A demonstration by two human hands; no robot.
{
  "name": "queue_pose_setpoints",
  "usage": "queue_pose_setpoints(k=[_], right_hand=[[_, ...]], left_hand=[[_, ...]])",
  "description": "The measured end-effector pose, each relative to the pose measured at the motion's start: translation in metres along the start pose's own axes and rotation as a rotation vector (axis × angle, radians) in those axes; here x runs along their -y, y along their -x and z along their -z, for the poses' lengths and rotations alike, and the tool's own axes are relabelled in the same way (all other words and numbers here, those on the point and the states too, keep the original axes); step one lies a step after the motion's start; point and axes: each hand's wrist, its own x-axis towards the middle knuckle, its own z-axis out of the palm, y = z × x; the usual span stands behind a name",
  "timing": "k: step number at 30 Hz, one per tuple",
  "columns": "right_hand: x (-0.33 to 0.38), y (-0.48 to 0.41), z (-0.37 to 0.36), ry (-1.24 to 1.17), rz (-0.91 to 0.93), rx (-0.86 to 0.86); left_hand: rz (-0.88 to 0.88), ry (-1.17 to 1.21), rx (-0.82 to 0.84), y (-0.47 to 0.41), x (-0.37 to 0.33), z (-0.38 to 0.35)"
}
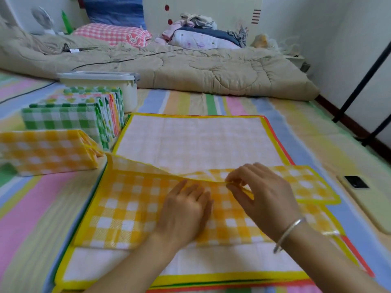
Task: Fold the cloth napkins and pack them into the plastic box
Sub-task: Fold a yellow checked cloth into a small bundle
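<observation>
A yellow checked napkin (131,210) lies partly folded on a stack of flat napkins (198,140), its checked face turned over its pale back. My left hand (186,212) presses flat on the folded band. My right hand (260,191) pinches the band's yellow hem just right of the left fingertips. A folded yellow checked napkin (44,151) lies at the left. Behind it several folded green and patterned napkins (74,111) stand in a row. The white plastic box (101,85) sits behind them with its lid on.
A striped sheet (42,208) covers the mattress. A beige quilt (190,68), pillows and a heap of clothes (201,32) lie at the back. A phone (366,197) rests face down at the right. Black rack legs (359,85) stand by the right wall.
</observation>
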Motion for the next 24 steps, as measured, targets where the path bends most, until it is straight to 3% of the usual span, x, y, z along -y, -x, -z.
queue_pose_setpoints(k=[3, 7, 11, 17, 24], right_hand=[[0.004, 0.019, -0.009, -0.031, -0.044, -0.019], [0.005, 0.043, -0.019, -0.017, 0.06, 0.055], [0.005, 0.068, -0.023, 0.006, 0.09, 0.124], [0.009, 0.086, -0.024, -0.02, 0.057, 0.181], [0.014, 0.096, -0.027, -0.048, 0.043, 0.141]], left_hand=[[-0.162, 0.107, -0.135, 0.007, -0.018, 0.031], [-0.261, 0.202, -0.097, 0.02, -0.022, 0.067], [-0.123, 0.156, -0.005, 0.04, 0.007, 0.066], [0.027, 0.276, 0.236, 0.067, 0.022, 0.055], [0.083, 0.324, 0.223, 0.066, 0.018, 0.056]])
